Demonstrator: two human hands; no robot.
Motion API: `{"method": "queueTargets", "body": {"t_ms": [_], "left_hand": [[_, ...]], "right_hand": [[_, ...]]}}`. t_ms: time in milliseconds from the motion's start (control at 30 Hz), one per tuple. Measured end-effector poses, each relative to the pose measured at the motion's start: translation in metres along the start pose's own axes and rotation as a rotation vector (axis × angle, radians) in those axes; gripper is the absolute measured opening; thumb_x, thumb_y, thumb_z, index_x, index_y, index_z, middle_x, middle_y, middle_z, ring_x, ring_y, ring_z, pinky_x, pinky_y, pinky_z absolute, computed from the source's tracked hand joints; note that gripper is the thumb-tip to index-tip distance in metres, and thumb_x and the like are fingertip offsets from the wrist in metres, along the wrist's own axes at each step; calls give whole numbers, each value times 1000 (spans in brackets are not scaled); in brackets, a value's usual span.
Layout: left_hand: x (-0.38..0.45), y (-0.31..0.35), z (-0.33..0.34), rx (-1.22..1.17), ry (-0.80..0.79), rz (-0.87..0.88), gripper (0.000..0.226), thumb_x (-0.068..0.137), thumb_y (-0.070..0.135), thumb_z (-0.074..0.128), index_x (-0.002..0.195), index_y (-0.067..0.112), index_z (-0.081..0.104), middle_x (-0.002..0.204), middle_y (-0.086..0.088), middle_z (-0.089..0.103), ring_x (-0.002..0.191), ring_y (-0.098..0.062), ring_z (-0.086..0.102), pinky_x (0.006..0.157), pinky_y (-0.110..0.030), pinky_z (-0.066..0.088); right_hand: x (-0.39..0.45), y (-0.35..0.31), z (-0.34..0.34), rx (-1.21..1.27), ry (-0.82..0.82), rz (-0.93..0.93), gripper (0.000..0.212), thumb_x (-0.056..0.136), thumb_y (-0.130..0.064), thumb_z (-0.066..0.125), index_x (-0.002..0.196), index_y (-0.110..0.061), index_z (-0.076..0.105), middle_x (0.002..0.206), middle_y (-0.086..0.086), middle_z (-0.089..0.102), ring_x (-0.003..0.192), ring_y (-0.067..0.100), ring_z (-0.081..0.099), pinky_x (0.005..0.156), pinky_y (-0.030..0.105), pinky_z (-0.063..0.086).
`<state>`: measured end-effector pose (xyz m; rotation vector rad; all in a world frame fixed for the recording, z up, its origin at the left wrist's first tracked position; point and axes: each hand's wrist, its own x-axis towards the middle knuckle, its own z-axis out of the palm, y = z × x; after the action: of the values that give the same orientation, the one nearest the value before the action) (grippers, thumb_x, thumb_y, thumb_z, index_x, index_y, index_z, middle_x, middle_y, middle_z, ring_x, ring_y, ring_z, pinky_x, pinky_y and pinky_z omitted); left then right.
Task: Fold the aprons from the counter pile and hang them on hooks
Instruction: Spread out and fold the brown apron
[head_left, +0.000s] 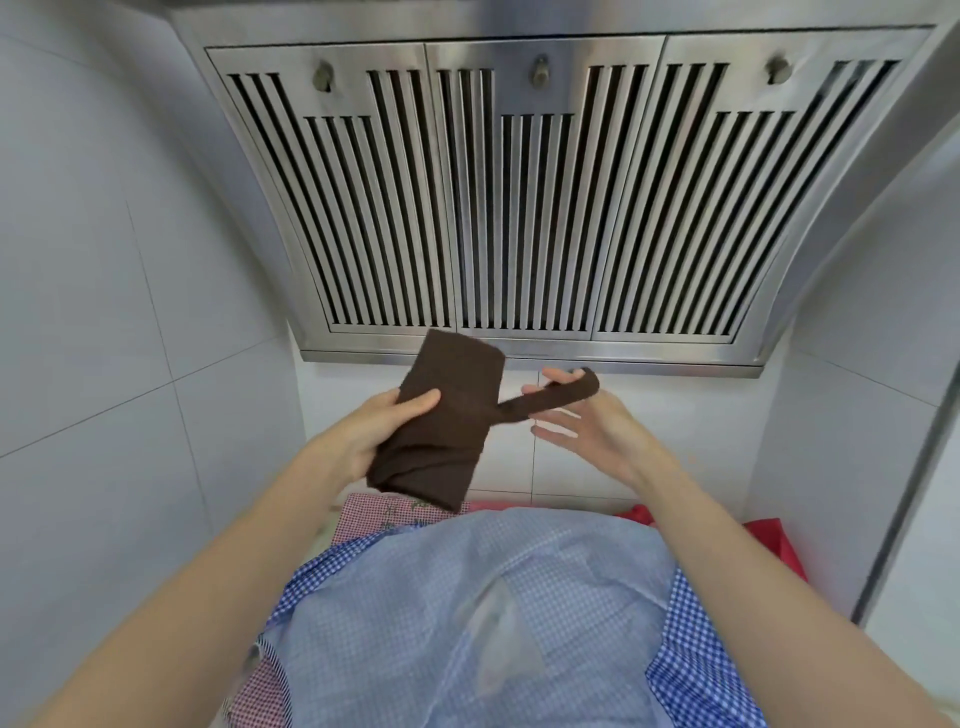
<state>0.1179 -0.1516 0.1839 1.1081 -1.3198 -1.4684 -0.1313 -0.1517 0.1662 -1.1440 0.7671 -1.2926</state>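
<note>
A kitchen: a stainless steel range hood (545, 197) with three slotted grease filters (524, 208) hangs on a white tiled wall (104, 291), and a pile of checked aprons (467, 597) lies beneath it.

Counter hidden under blue checked apron (467, 597) (blurred).

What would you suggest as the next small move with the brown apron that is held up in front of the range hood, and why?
Probably wrap the strap round the folded brown apron. The left hand grips the compact bundle, while the strap sticks out loose over the fingers of the right hand, so it seems not yet secured. No hook shows in this view.
</note>
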Motion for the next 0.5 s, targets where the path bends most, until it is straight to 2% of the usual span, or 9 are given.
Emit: {"method": "queueTargets", "body": {"t_ms": [133, 200, 267, 333, 400, 500], "left_hand": [[-1, -6, -6, 364, -123, -96, 32, 86, 24, 66, 113, 8, 62, 100, -9, 71, 87, -20, 68, 79, -29, 56], [0, -4, 1, 504, -205, -101, 30, 84, 25, 68, 111, 12, 63, 104, -8, 70, 94, -22, 68, 83, -31, 55], [2, -2, 9, 602, -280, -94, 31, 84, 25, 68, 113, 13, 64, 108, -8, 70, 99, -24, 67, 89, -35, 54], [3, 1, 13, 619, -333, -81, 26, 85, 23, 67, 110, 15, 64, 108, -6, 70, 99, -23, 67, 88, -32, 54], [3, 3, 12, 591, -375, -61, 25, 85, 22, 66, 108, 15, 64, 108, -6, 70, 98, -21, 67, 85, -29, 55], [4, 2, 10, 487, -379, -11, 40, 74, 27, 69, 110, 12, 63, 109, -7, 70, 96, -19, 67, 84, -27, 55]], "right_hand": [[2, -33, 4, -575, -261, 209, 43, 89, -24, 64, 128, -12, 52, 118, 8, 67, 108, 27, 63, 95, 37, 51], [2, -43, 16, -871, -419, 332, 43, 87, -26, 67, 125, -14, 54, 120, 7, 65, 111, 24, 63, 99, 35, 48], [3, -44, 28, -1075, -485, 394, 43, 87, -29, 67, 125, -14, 54, 122, 7, 63, 110, 22, 63, 101, 36, 47], [3, -45, 31, -1112, -440, 370, 41, 87, -32, 65, 123, -15, 52, 121, 6, 62, 108, 23, 64, 100, 37, 48], [-1, -47, 26, -984, -353, 310, 35, 89, -35, 62, 118, -18, 54, 117, 4, 63, 104, 25, 65, 99, 38, 49], [-11, -49, 12, -740, -285, 294, 37, 86, -42, 60, 112, -16, 59, 114, 5, 64, 103, 29, 65, 99, 41, 48]]}}
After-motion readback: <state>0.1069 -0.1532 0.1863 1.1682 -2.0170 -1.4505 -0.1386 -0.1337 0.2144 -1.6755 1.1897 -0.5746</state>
